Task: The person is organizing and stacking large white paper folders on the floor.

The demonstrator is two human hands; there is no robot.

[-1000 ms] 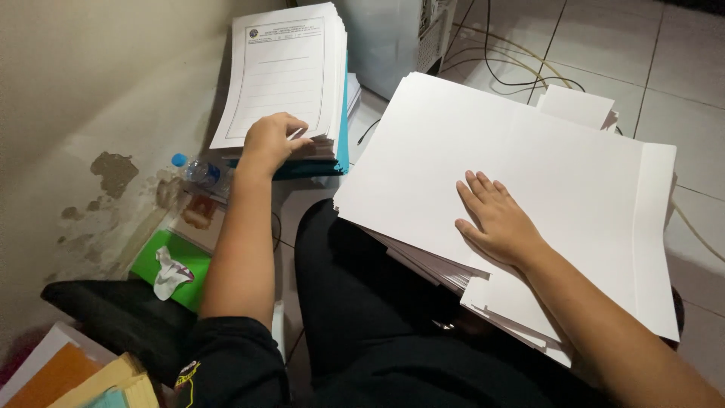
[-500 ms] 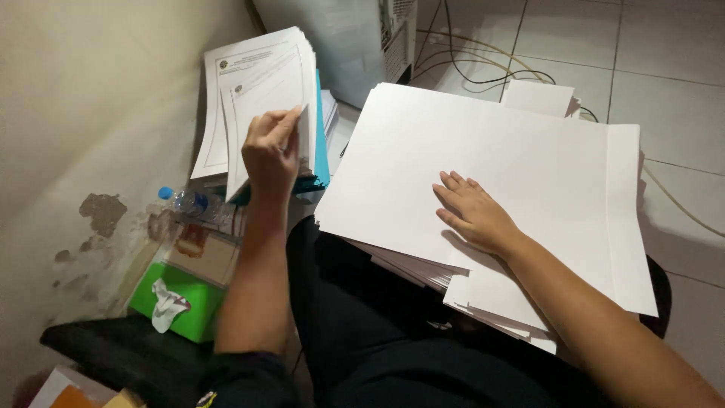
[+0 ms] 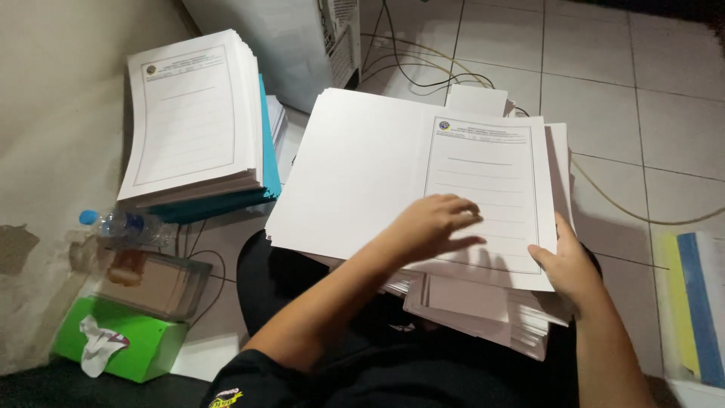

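Left hand [image 3: 430,227] now presses printed sheet [image 3: 487,196]; tiled floor [image 3: 649,98].

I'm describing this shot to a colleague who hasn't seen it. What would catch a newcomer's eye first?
First, the printed form sheet lying on the right half of a big blank white sheet on the person's lap, the left hand flat on it and the right hand at its lower right corner. Then the tall form stack by the wall, upper left.

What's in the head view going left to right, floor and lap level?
Green tissue box → plastic water bottle → printed form stack → left hand → right hand → yellow and blue folders.
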